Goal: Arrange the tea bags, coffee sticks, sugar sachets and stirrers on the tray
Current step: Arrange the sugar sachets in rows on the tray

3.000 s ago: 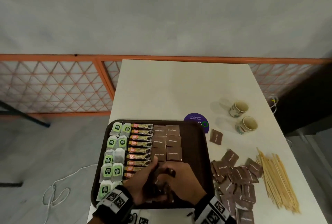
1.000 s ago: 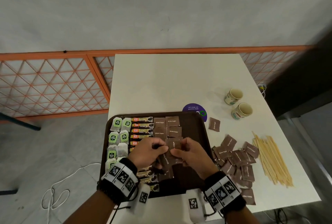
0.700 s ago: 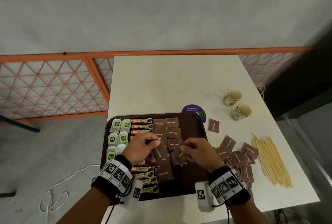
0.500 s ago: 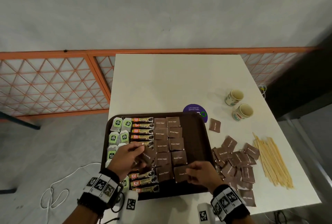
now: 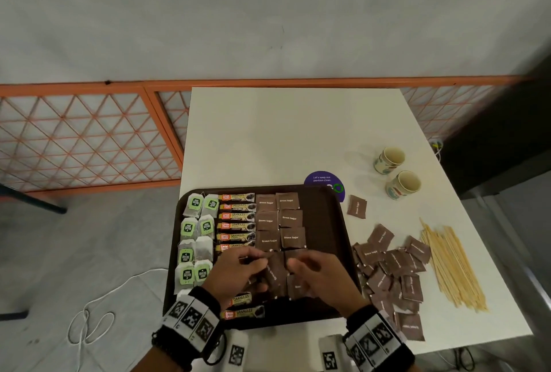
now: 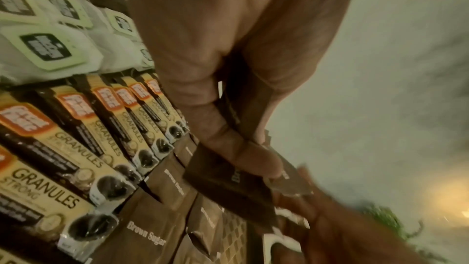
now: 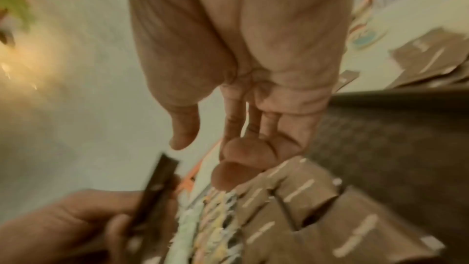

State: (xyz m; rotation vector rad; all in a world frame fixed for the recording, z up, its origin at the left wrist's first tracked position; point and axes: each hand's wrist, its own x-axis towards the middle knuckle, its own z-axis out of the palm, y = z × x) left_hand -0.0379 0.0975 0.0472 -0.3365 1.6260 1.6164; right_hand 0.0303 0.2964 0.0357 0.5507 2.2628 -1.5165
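Note:
A dark brown tray holds two columns of green-tagged tea bags, a column of coffee sticks and two columns of brown sugar sachets. My left hand hovers over the tray's near half and pinches a few brown sugar sachets between thumb and fingers. My right hand is just to its right, fingers loosely extended, holding nothing. Both hands hide the nearer sachet rows. Wooden stirrers lie on the table at the right.
A loose pile of sugar sachets lies between tray and stirrers, and a single sachet sits farther back. Two paper cups and a purple round sticker are behind. An orange lattice fence stands to the left.
My right hand left the sachet it set in the near row and came back beside my left hand. My left hand shifted right toward the tray's middle, still pinching sachets.

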